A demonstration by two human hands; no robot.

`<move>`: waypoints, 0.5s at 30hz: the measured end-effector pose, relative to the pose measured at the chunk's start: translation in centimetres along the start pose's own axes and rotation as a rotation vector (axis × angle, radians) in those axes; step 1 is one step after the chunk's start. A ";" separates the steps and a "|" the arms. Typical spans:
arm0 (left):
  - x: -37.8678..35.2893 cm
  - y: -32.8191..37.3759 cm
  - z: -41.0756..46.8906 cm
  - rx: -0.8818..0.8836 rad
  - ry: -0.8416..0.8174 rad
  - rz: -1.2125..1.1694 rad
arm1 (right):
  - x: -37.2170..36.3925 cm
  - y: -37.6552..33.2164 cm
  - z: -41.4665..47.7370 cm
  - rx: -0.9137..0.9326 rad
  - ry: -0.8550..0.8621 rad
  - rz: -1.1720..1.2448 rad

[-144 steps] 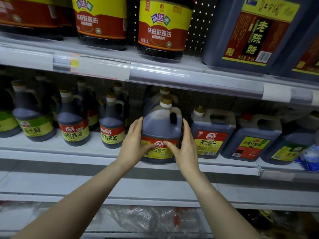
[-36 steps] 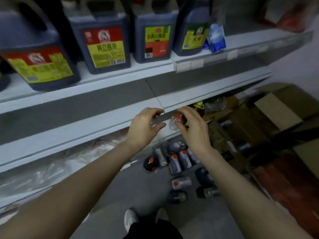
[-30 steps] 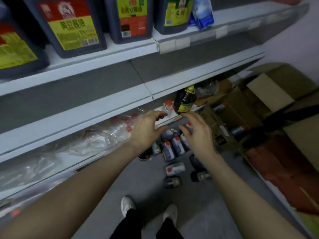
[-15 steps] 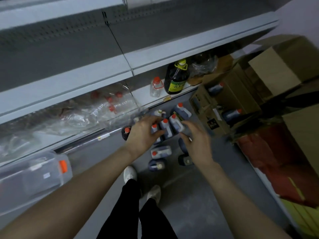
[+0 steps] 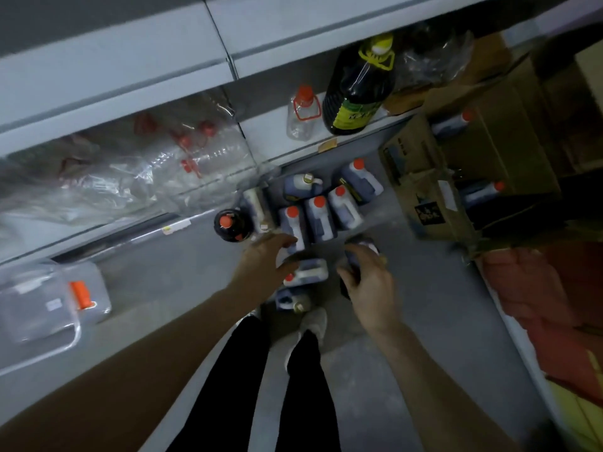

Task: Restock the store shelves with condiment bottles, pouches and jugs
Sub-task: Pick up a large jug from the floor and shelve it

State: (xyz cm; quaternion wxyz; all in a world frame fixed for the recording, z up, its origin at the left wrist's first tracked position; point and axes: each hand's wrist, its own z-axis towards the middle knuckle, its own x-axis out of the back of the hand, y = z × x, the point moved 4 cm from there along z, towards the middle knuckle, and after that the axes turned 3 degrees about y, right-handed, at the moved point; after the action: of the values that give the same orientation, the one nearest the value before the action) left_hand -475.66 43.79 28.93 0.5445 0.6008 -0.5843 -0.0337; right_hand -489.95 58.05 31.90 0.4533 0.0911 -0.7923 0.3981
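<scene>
Obs: the person is bent over the floor [image 5: 182, 275], and the view looks straight down. A cluster of jugs [image 5: 319, 216] stands upright just off the lip of the bottom shelf [image 5: 261, 135], at 12 o'clock from both hands. Judged reason: the stock was unloaded from the open cardboard box [image 5: 424, 197] at 2 o'clock of the cluster and set within reach of the shelving.

Left hand [image 5: 266, 256]: fingers apart and loosely extended, holding nothing. The tips are over the nearest upright jug; contact is not resolvable.

Right hand [image 5: 370, 283]: fingers curled down over a dark jug [image 5: 363, 240] at 3 o'clock of the left hand. Blur hides whether they are clamped on it or only above it, so I cannot tell.

Judged: both hands go in because a full jug is heavy, one to lift and one to steady.

Appearance: the jugs are squarish and filled with dark liquid, with pale moulded handles and red-orange caps; labels are unreadable. One lying jug [image 5: 306, 272] is on its side between the hands. A round bottle [image 5: 232, 225] stands at 9 o'clock of the cluster. Boxed jugs [image 5: 479, 192] sit unpacked, so restocking looks partway.
</scene>
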 end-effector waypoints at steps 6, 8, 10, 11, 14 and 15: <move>-7.4 -7.4 3.1 0.122 -0.036 0.018 | -7.9 6.0 3.7 -0.032 -0.156 -0.015; -10.1 -9.6 4.1 0.155 -0.044 0.027 | -10.5 8.2 4.8 -0.037 -0.188 -0.036; -12.8 -11.8 5.1 0.183 -0.059 0.036 | -13.1 10.5 5.7 -0.028 -0.206 -0.079; -14.2 -12.8 5.6 0.199 -0.070 0.037 | -14.4 11.7 6.1 -0.032 -0.222 -0.094; -17.9 -15.4 7.0 0.236 -0.089 0.009 | -18.1 15.0 7.2 -0.049 -0.290 -0.123; -19.0 -16.0 7.4 0.241 -0.092 -0.001 | -19.2 16.0 7.5 -0.059 -0.310 -0.135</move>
State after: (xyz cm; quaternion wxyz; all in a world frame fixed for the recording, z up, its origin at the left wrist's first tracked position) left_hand -476.04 48.84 3.49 0.4410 0.6599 -0.6083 0.0086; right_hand -491.88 59.16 5.92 0.3541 0.1911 -0.8561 0.3243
